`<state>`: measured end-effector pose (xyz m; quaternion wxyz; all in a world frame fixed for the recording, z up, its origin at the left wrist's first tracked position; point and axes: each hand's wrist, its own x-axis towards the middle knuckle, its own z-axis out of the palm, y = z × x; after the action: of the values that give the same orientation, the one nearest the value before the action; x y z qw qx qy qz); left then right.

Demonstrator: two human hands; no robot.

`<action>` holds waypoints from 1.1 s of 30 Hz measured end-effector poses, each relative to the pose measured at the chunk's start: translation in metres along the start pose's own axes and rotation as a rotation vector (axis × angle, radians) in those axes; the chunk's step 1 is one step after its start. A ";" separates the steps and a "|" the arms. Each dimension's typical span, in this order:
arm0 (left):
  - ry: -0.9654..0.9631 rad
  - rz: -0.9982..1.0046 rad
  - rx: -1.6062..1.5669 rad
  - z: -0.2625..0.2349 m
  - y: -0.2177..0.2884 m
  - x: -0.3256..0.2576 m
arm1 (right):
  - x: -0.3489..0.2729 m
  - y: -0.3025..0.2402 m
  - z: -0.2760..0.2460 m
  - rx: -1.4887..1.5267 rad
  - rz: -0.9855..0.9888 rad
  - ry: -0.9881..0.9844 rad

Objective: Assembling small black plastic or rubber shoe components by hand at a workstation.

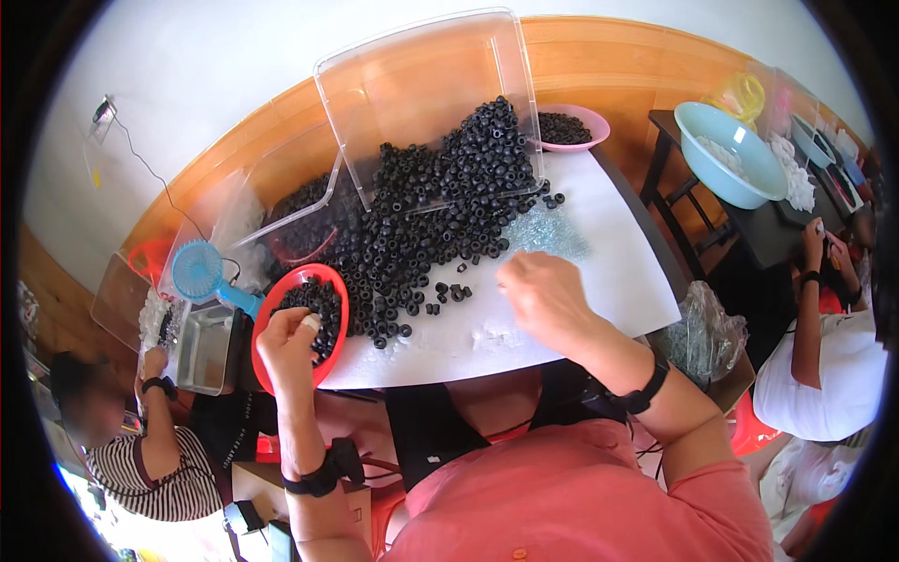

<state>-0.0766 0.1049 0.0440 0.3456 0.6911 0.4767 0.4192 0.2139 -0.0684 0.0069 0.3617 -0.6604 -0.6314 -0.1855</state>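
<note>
My left hand [287, 347] is over the near side of a red oval bowl [344, 314]. Its fingers are curled together at the thumb, and what they hold, if anything, cannot be seen. Small black ring-like pieces [314, 302] fill the bowl. Over the white tabletop [618, 272] is my right hand [545, 295], closed, its fingertips hidden from view. Just beyond it lies a patch of small clear beads [552, 232]. A large heap of black ring-shaped parts [421, 225] spreads between my hands and the back, with a few loose ones near the middle.
A tilted clear plastic bin [426, 84] spills the heap. A pink bowl [599, 124] stands behind it; a blue handheld fan [198, 267] and a metal tray [201, 351] are left. A clear plastic bag [707, 332] sits right. People work on both sides, near a light-blue basin [693, 122].
</note>
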 end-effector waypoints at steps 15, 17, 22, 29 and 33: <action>-0.211 0.930 0.360 0.131 0.038 -0.038 | 0.003 -0.003 0.036 -0.178 -0.167 -0.143; -0.229 0.981 0.445 0.142 0.034 -0.034 | 0.003 -0.003 0.036 -0.179 -0.173 -0.129; -0.218 1.027 0.555 0.155 0.029 -0.025 | 0.003 0.004 0.040 -0.135 -0.139 -0.088; -0.275 1.010 0.459 0.142 0.032 -0.048 | 0.001 0.007 0.040 -0.046 -0.094 -0.054; -0.277 0.965 0.475 0.142 0.026 -0.061 | 0.002 0.007 0.042 0.011 -0.102 -0.019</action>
<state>0.0502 0.0278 -0.0065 0.0084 0.9386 0.1375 0.3165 0.2120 -0.0363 -0.0214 0.3494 -0.6270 -0.6687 -0.1938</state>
